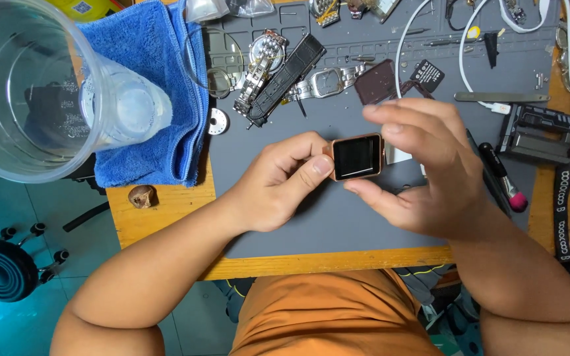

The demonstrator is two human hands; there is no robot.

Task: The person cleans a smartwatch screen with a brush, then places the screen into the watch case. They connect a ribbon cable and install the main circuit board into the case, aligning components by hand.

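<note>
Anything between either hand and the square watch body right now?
Nothing visible. The left hand pinches the square watch body at its left edge, thumb on the front corner. The right hand cups it from the right, fingertips at its top and bottom edges. It is held above the grey mat.

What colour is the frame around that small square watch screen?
Rose-gold or copper around a black screen on the square watch body, seen from the head view.
</note>
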